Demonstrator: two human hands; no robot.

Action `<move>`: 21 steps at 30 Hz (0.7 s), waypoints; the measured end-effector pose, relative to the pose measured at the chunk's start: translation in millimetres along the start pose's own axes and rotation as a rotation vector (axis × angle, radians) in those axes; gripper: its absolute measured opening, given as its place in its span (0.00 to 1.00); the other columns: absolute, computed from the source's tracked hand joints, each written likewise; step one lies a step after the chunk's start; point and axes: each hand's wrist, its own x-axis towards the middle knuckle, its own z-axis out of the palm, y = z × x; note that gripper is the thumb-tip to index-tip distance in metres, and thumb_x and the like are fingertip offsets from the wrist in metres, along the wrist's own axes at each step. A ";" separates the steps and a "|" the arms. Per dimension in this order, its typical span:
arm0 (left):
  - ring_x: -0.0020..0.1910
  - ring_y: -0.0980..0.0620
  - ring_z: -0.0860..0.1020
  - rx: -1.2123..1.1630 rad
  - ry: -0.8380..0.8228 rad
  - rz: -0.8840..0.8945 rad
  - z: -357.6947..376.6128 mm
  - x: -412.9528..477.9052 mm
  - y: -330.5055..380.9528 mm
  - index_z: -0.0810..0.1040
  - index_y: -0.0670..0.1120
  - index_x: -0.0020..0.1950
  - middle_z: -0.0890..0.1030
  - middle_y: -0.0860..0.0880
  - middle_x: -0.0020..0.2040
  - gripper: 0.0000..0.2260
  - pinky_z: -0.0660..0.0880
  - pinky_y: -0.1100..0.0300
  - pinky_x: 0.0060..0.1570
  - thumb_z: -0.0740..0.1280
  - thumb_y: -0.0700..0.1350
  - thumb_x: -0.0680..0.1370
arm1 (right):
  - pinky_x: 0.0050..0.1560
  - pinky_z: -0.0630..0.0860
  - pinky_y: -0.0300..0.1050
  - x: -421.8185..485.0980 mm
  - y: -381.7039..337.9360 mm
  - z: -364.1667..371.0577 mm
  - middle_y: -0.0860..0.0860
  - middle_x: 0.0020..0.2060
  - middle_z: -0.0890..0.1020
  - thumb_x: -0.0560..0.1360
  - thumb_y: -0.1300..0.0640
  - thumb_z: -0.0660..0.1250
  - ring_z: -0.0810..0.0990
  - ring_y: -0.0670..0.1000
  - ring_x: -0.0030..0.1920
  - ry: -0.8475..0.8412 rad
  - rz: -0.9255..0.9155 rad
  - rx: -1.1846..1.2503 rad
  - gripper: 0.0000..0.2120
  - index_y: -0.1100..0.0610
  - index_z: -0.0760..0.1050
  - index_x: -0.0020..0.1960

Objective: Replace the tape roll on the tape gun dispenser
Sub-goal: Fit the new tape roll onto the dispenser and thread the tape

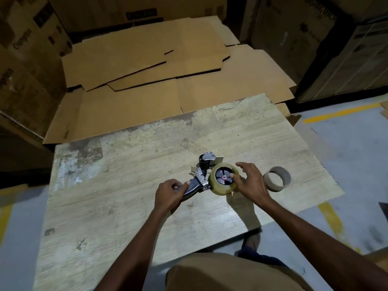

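Under the right hand [249, 183], spread open, sits the clear tape roll [224, 179], pressed onto the hub; left hand [170, 193] clamps the black-handled metal tape gun [198, 181] steady on the worn wooden desk [126, 206].

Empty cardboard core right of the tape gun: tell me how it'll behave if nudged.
The cardboard core looks hollow and thin-walled, so probably very light and easily slid. It rests on its flat end on the board, so it likely won't roll unless tipped. Squeezing might dent it.

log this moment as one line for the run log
stage: new roll seated | left hand: holds tape gun handle | right hand: fingers on tape roll | empty core: on table, right
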 end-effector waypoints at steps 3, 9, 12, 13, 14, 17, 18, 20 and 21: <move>0.40 0.57 0.79 0.055 0.199 0.056 1.3 7.5 16.0 0.84 0.48 0.46 0.80 0.54 0.43 0.21 0.75 0.56 0.44 0.71 0.66 0.76 | 0.62 0.76 0.62 0.7 1.6 0.4 0.56 0.63 0.78 0.76 0.44 0.74 0.78 0.58 0.62 -0.041 -0.003 -0.044 0.27 0.55 0.74 0.70; 0.55 0.49 0.79 0.130 0.242 -0.008 24.3 34.0 67.4 0.84 0.48 0.57 0.81 0.50 0.56 0.30 0.69 0.48 0.62 0.62 0.73 0.77 | 0.64 0.75 0.61 1.0 0.5 5.7 0.54 0.66 0.75 0.74 0.37 0.72 0.74 0.56 0.67 -0.096 -0.027 -0.084 0.34 0.52 0.70 0.73; 0.61 0.43 0.78 0.148 0.191 -0.072 39.2 41.9 88.3 0.84 0.45 0.58 0.81 0.46 0.60 0.32 0.68 0.44 0.65 0.61 0.73 0.77 | 0.65 0.74 0.61 2.9 3.3 9.1 0.52 0.68 0.73 0.70 0.34 0.71 0.72 0.55 0.69 -0.158 -0.050 -0.113 0.39 0.50 0.66 0.74; 0.62 0.42 0.78 0.155 0.181 -0.095 43.8 43.7 91.6 0.84 0.45 0.58 0.81 0.45 0.60 0.34 0.69 0.43 0.65 0.61 0.74 0.77 | 0.65 0.74 0.61 3.8 3.3 9.9 0.53 0.69 0.72 0.69 0.34 0.71 0.72 0.55 0.69 -0.175 -0.051 -0.115 0.41 0.51 0.65 0.75; 0.62 0.42 0.78 0.167 0.172 -0.114 48.9 46.2 94.0 0.84 0.44 0.59 0.82 0.44 0.60 0.35 0.70 0.44 0.65 0.61 0.74 0.77 | 0.66 0.74 0.60 5.0 2.3 9.6 0.53 0.70 0.71 0.68 0.34 0.72 0.71 0.56 0.70 -0.190 -0.049 -0.113 0.43 0.52 0.64 0.76; 0.58 0.40 0.80 0.182 0.177 -0.158 63.6 49.7 96.8 0.85 0.41 0.57 0.83 0.42 0.57 0.38 0.75 0.45 0.58 0.61 0.75 0.75 | 0.69 0.72 0.59 9.3 0.8 9.5 0.54 0.73 0.67 0.67 0.37 0.76 0.69 0.57 0.73 -0.216 -0.030 -0.092 0.48 0.53 0.60 0.80; 0.55 0.39 0.80 0.177 0.193 -0.172 66.9 49.1 97.7 0.85 0.41 0.56 0.83 0.42 0.55 0.38 0.77 0.45 0.55 0.61 0.76 0.74 | 0.69 0.71 0.58 10.5 0.0 9.3 0.54 0.74 0.66 0.67 0.37 0.77 0.69 0.57 0.73 -0.226 -0.020 -0.089 0.51 0.52 0.58 0.80; 0.51 0.40 0.81 0.150 0.231 -0.207 72.0 49.4 98.0 0.85 0.41 0.53 0.83 0.42 0.52 0.39 0.79 0.46 0.50 0.62 0.77 0.73 | 0.69 0.72 0.58 11.9 -1.0 10.9 0.54 0.75 0.65 0.65 0.34 0.78 0.69 0.58 0.73 -0.246 0.000 -0.086 0.55 0.51 0.55 0.82; 0.50 0.41 0.82 0.125 0.248 -0.223 73.5 49.9 97.8 0.85 0.42 0.52 0.83 0.43 0.51 0.40 0.80 0.46 0.48 0.63 0.78 0.71 | 0.69 0.72 0.58 12.3 -1.2 12.1 0.54 0.75 0.65 0.64 0.33 0.79 0.70 0.58 0.72 -0.252 0.007 -0.082 0.57 0.51 0.53 0.82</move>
